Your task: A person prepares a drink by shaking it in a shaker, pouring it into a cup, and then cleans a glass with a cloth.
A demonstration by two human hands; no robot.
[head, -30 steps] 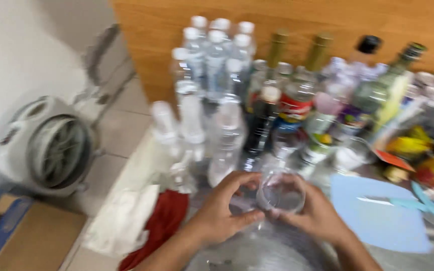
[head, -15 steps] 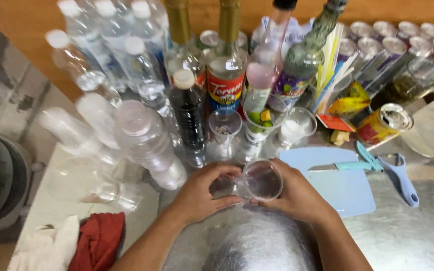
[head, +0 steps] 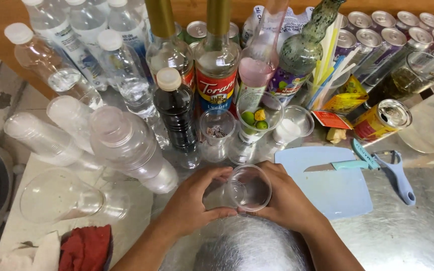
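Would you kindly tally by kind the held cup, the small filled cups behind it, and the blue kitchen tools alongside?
Clear plastic cup, held by left hand and right hand: 1
Small filled clear cups: 3
Teal-handled knife: 1
Pale blue peeler: 1
Pale blue cutting board: 1
Total: 7

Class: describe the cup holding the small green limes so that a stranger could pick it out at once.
Start at the pale blue cutting board with its knife. Just beyond its left corner stands a row of clear plastic cups. The middle, tallest cup is the one: only it holds small green and yellow fruit.
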